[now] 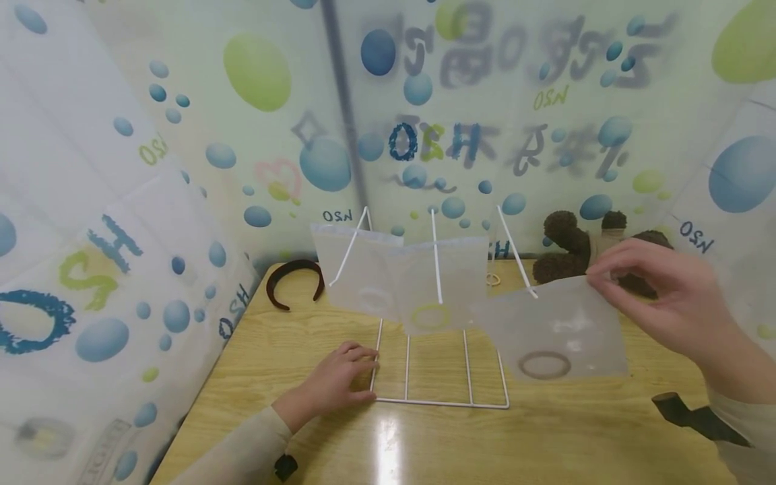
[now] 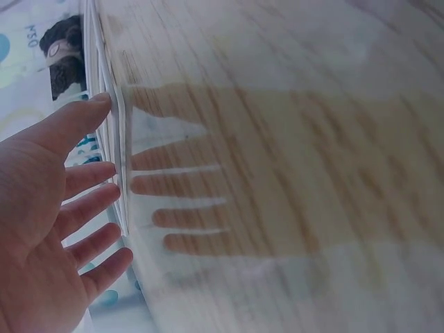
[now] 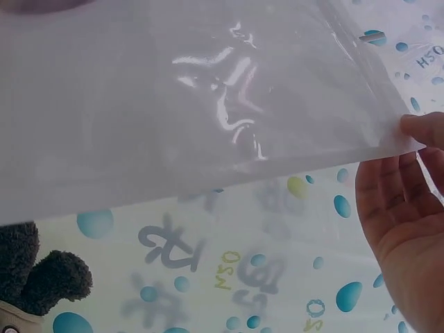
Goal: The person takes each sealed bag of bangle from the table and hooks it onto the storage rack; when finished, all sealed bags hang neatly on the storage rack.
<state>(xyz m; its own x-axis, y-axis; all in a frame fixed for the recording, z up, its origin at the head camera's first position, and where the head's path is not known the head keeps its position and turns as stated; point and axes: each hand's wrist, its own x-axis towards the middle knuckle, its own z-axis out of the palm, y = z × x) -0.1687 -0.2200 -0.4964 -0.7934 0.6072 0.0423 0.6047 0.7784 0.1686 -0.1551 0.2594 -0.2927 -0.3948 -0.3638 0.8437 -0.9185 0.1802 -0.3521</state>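
A white wire rack (image 1: 441,404) stands on the table, its arms slanting up and outward. My left hand (image 1: 339,376) rests beside its base, fingers extended, fingertips at the left side wire; the left wrist view shows the same hand (image 2: 55,208) with fingers spread along the wires. Two frosted bags hang on the rack: one bag (image 1: 358,259) at left with a pale ring, one bag (image 1: 445,279) in the middle with a yellow ring. With thumb and fingers my right hand (image 1: 673,296) pinches the upper corner of a third frosted bag (image 1: 570,323), holding a brown ring (image 1: 544,364), at the right arm's tip.
A dark headband (image 1: 295,266) lies at the back left of the table (image 1: 291,431). At the back right sits a brown plush toy (image 1: 558,266), partly behind my right hand. A small pale ring (image 1: 494,278) lies behind the rack. Printed curtains (image 1: 254,155) enclose the table.
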